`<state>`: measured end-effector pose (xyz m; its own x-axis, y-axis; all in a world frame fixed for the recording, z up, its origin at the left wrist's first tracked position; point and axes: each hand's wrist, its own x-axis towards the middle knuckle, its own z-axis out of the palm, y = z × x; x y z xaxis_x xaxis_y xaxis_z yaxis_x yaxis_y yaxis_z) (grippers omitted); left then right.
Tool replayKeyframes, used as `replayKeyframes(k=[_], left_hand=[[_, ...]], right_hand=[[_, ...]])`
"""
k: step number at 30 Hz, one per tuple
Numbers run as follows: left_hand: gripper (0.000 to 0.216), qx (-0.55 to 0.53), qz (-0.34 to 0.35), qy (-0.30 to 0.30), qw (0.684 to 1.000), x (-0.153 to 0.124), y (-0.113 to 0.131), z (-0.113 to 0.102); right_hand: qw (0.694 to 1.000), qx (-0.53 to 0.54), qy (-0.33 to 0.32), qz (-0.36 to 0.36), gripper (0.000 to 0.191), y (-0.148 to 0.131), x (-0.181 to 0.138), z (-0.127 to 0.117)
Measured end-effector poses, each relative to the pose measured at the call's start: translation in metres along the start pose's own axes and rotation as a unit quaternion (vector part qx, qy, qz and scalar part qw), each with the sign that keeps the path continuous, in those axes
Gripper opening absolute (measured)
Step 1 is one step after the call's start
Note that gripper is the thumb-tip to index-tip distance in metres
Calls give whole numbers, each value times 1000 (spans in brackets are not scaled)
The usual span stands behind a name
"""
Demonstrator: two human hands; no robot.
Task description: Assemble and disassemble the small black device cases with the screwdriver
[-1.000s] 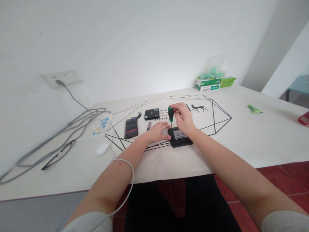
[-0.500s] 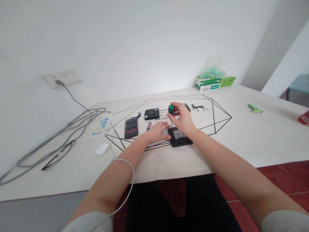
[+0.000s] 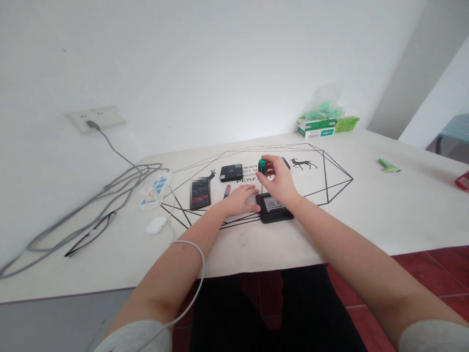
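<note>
A small black box with a grey label [image 3: 274, 207] lies on the white table [image 3: 384, 210]. My right hand [image 3: 279, 182] is closed round a green and red screwdriver [image 3: 263, 166], held upright above the box's far left corner. Its shaft is barely visible. My left hand [image 3: 242, 199] lies flat on the table with its fingers stretched out, and the fingertips touch the left side of the box.
Behind the hands lie a second black box [image 3: 231, 172], a dark phone [image 3: 200, 194] and a small pen-like item [image 3: 226, 191]. A power strip [image 3: 152, 189], grey cables [image 3: 91, 205], glasses [image 3: 88, 236] and a white earbud case [image 3: 156, 225] are at left. Green boxes [image 3: 320, 126] stand far right.
My right hand has shifted its hold on the screwdriver handle, so the red part now shows between the fingers. My left hand and the box have stayed in place.
</note>
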<state>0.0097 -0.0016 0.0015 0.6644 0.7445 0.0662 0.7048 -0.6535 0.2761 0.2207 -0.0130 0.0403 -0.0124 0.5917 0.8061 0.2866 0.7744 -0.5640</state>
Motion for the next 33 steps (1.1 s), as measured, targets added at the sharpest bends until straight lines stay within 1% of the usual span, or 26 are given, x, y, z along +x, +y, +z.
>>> replayKeyframes(k=[4,7,9,11,12,15,18,19,22,25,27,30,33], left_hand=[[83,-12,6,0,1000,0,0,0],[83,-9,-1,0,1000,0,1,-1],[83,-6,-3,-1,1000,-1,1,-1],[83,-3,-1,-4,1000,-1,1,-1],[83,-1,0,-7,1000,-1,1,-2],[83,2,0,-8,1000,-1,2,-3],[84,6,-4,-10,1000,-1,4,-3],[84,7,-8,-13,1000,-1,4,-4],[83,8,-16,-17,1000,-1,5,-4],[83,7,-10,-13,1000,-1,6,-4],[82,7,-3,-8,1000,-1,6,-4],[83,6,1,-7,1000,-1,5,-4],[84,1,1,-9,1000,-1,4,-3]], right_hand=[[999,33,-35,3,52,-2,-2,-1],[997,50,-56,-4,46,-4,-2,-3],[998,31,-53,-19,37,-6,-1,-4],[999,-2,-34,-33,28,-8,1,-5],[999,-13,-25,-37,27,-8,1,-6],[999,-21,-12,-38,31,-8,2,-6],[999,15,-11,-30,40,-6,1,-5],[999,30,-16,-23,41,-6,1,-5],[998,42,-42,-3,34,-6,0,-6],[999,23,-39,-13,29,-7,1,-7],[999,8,-32,-23,31,-7,2,-7],[999,-11,-33,-21,41,-7,2,-6],[999,7,-40,-10,48,-6,1,-5]])
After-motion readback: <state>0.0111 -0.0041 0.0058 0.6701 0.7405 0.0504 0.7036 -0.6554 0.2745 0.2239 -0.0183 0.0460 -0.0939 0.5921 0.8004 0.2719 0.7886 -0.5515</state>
